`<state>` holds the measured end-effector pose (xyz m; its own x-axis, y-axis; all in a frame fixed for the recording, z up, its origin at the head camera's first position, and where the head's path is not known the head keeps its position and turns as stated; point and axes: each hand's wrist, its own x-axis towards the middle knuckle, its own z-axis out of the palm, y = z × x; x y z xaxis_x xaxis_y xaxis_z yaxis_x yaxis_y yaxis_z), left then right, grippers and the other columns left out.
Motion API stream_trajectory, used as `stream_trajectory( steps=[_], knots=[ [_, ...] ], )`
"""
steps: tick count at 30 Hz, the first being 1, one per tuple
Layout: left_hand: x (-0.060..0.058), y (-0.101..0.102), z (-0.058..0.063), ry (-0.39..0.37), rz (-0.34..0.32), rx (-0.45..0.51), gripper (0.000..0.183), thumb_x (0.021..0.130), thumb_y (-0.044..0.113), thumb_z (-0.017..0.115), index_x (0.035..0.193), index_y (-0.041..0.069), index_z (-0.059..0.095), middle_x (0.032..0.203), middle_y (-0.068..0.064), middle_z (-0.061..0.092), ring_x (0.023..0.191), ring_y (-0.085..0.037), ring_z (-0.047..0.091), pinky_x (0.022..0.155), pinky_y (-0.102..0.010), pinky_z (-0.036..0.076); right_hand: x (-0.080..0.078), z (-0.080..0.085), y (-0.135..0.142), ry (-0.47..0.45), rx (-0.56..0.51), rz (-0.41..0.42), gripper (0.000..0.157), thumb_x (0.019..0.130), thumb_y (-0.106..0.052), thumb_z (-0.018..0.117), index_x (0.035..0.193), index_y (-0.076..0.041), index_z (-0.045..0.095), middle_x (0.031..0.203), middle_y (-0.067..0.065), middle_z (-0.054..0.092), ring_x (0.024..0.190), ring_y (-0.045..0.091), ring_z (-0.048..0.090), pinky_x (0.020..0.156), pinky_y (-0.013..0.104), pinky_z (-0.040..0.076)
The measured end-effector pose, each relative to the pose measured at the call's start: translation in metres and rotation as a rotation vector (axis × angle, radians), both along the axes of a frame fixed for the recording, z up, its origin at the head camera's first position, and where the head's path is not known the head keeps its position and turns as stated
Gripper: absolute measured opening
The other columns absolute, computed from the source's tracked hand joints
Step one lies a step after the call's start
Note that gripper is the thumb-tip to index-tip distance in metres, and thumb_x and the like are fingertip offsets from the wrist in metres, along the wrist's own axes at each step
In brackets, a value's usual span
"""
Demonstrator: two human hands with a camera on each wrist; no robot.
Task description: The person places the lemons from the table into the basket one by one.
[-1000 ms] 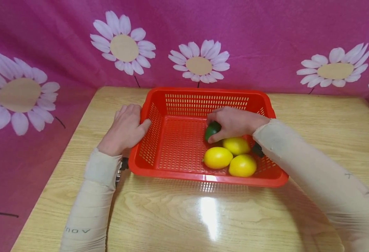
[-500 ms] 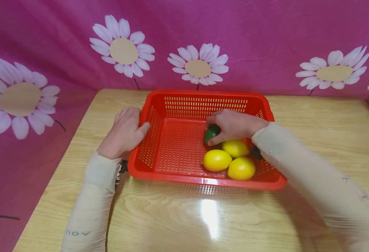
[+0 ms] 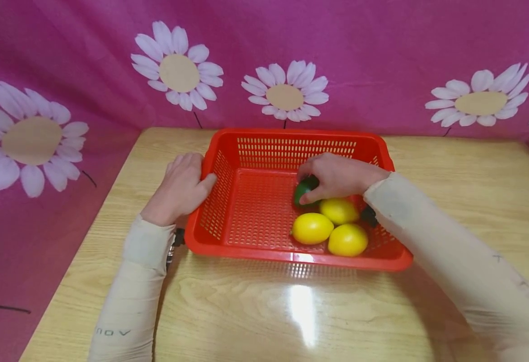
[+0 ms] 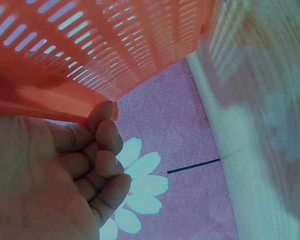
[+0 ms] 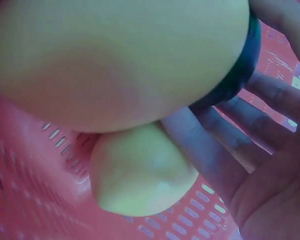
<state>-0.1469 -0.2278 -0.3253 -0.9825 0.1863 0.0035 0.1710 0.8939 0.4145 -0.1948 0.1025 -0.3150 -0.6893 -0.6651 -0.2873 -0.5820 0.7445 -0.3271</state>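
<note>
A red plastic basket [image 3: 264,201] with slotted walls stands on the table. My left hand [image 3: 178,188] holds its left rim, the thumb hooked over the top; in the left wrist view its curled fingers [image 4: 106,135] meet the rim from outside. Inside the basket, my right hand [image 3: 332,176] grips a smooth dark green oval fruit [image 3: 303,191], thumb at the front and fingers behind. Three yellow lemons lie close by: one lemon [image 3: 338,211] just below the hand, another lemon [image 3: 312,229] nearer the front, and a third lemon [image 3: 348,240] beside it. In the right wrist view, a lemon [image 5: 125,60] largely covers the green fruit [image 5: 240,70].
The light wood table [image 3: 228,311] extends around the basket. A pink cloth [image 3: 359,45] printed with white daisies hangs behind it and along the left side. Dark wrist gear [image 3: 178,237] on the left arm sits close to the basket's left wall.
</note>
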Motion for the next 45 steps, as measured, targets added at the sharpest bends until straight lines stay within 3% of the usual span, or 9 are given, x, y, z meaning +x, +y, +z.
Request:
stream_trajectory(
  steps=[28,45],
  knots=[
    [0.0,-0.001,0.001,-0.004,-0.003,-0.018,0.033,0.099,0.029,0.044,0.11,0.0,0.055,0.099,-0.014,0.054,0.101,-0.032,0.045,0.087,-0.043,0.033,-0.001,0.005,0.0,0.154,-0.106,0.086,0.026,0.091,-0.038,0.077,0.107,-0.017,0.074,0.102,-0.001,0.073,0.095,0.017,0.065,0.095,0.038,0.057],
    [-0.001,-0.001,0.001,-0.012,-0.002,-0.006,0.034,0.099,0.029,0.044,0.11,0.0,0.055,0.1,-0.015,0.054,0.103,-0.032,0.045,0.087,-0.043,0.033,0.0,0.015,0.001,0.187,-0.116,-0.005,0.041,0.091,-0.039,0.077,0.124,-0.015,0.072,0.118,0.002,0.072,0.105,0.019,0.065,0.1,0.041,0.058]
  ],
)
